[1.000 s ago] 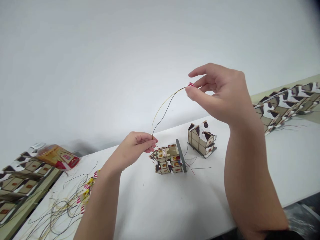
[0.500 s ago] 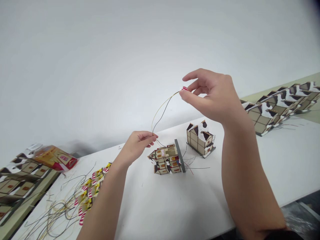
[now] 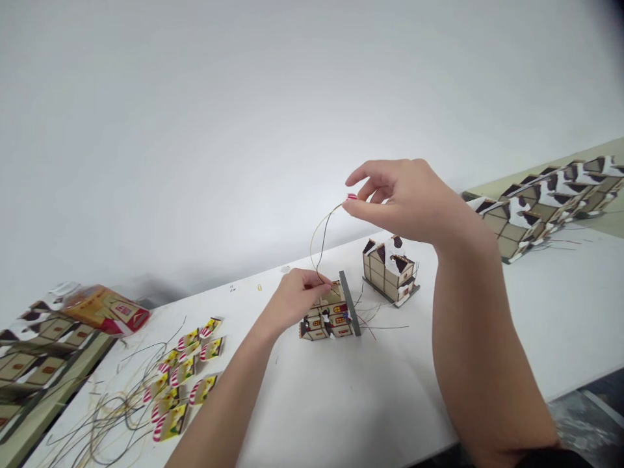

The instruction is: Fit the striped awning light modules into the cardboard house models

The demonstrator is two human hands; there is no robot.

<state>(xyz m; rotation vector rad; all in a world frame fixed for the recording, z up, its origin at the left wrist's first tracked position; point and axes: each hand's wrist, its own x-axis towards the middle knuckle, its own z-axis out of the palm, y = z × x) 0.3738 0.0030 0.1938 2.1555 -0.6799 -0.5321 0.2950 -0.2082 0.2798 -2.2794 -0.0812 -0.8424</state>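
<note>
Between its thumb and fingers, my right hand [image 3: 397, 198] pinches a small red-and-white striped piece [image 3: 351, 196], raised above the table. Thin yellow and black wires [image 3: 322, 242] hang from that piece in a loop down to my left hand [image 3: 302, 296], whose fingertips pinch them at the model house. The model house [image 3: 325, 320] lies tipped over, its dark base [image 3: 350, 302] facing right; my left hand covers part of it. Behind it to the right stands a second model house [image 3: 389, 272], upright with a snowy roof.
Several yellow pieces with striped awnings [image 3: 184, 372] lie at left beside tangled wires [image 3: 114, 409]. A plastic bottle [image 3: 110, 311] rests against more houses [image 3: 36, 351] at far left. A row of snowy-roofed houses [image 3: 541, 201] stands at right on the white table [image 3: 341, 403].
My left hand has moved right and down, bringing the wires to the tipped house. My right hand has lowered slightly with the striped piece, and the wire loop is smaller.
</note>
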